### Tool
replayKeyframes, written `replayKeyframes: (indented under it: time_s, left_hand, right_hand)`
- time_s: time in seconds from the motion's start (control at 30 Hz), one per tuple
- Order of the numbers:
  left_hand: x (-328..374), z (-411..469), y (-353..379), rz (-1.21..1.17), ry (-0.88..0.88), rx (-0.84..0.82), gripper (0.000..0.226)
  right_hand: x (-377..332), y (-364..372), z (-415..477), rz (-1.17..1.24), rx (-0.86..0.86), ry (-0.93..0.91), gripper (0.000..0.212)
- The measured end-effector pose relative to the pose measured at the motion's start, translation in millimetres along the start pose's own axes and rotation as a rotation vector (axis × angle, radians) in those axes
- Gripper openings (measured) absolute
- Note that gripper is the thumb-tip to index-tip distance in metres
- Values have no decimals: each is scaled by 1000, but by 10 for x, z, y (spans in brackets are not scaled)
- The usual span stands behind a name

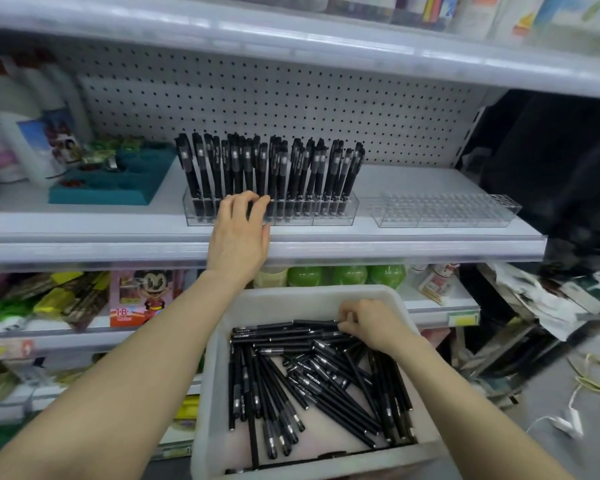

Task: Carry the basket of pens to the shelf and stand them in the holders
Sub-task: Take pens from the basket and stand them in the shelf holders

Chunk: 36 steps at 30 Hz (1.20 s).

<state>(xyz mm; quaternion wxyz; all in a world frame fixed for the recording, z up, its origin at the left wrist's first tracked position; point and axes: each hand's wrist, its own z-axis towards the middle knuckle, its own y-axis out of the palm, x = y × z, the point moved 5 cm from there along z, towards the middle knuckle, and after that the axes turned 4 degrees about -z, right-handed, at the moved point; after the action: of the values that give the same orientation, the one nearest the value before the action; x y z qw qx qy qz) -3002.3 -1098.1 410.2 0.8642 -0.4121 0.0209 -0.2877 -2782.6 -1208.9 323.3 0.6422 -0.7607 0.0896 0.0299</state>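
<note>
The basket (212, 375), a pale rectangular tub of matte plastic with rounded corners and a thick rim, sits low in front of the person, below the shelf (430, 239). In it lie the loose pens (326, 386), slim black barrels with silvery bands and clear tips, heaped crosswise on the smooth floor of the tub.

The right hand (371, 327) is down at the basket's far side. Its grip is clamped on a single pen (314, 322), fingertips and thumb pinching one end while the barrel lies level across the top of the heap.

The left hand (238, 233) reaches up to the white metal shelf, where its curled fingers (257, 202) hook over the front rim of the filled holder (326, 218), a clear acrylic box divided into small cells. The thumb lies against the holder's front face. Whether that grip closes on the acrylic wall or on a pen barrel cannot be told (the fingers hide the contact).

The standing pens (274, 164) crowd this holder, caps upward, most leaning a little to one side or the other. Just beside it on the right stands the empty holder (440, 211), the same clear gridded acrylic. Behind both rises the pegboard back panel (291, 98), pale metal dotted with regular holes. A teal tray (129, 194) with round wells sits left of the holders.
</note>
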Motion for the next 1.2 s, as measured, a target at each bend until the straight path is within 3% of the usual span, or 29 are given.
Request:
replayKeyframes:
  time_s: [0.2, 0.33, 0.43, 0.63, 0.83, 0.93, 1.2]
  left_hand:
    - [37, 5, -36, -4, -5, -7, 48]
    - [91, 18, -57, -17, -4, 2, 51]
    - [205, 66, -67, -39, 39, -9, 50]
    - [232, 150, 57, -23, 90, -87, 49]
    - [203, 126, 107, -58, 97, -27, 46]
    - [203, 120, 112, -77, 101, 8, 45]
    - [203, 109, 129, -90, 100, 38, 45]
  right_hand:
    - [20, -603, 5, 368, 129, -50, 5]
    - [-47, -1030, 6, 788, 287, -28, 31]
    - [-157, -1327, 90, 954, 413, -53, 30]
    - [-398, -1894, 263, 813, 743, -122, 16]
    - [-687, -2108, 458, 619, 874, -193, 7]
    - [-769, -2077, 577, 513, 840, -190, 18]
    - [-830, -1755, 951, 360, 632, -115, 21]
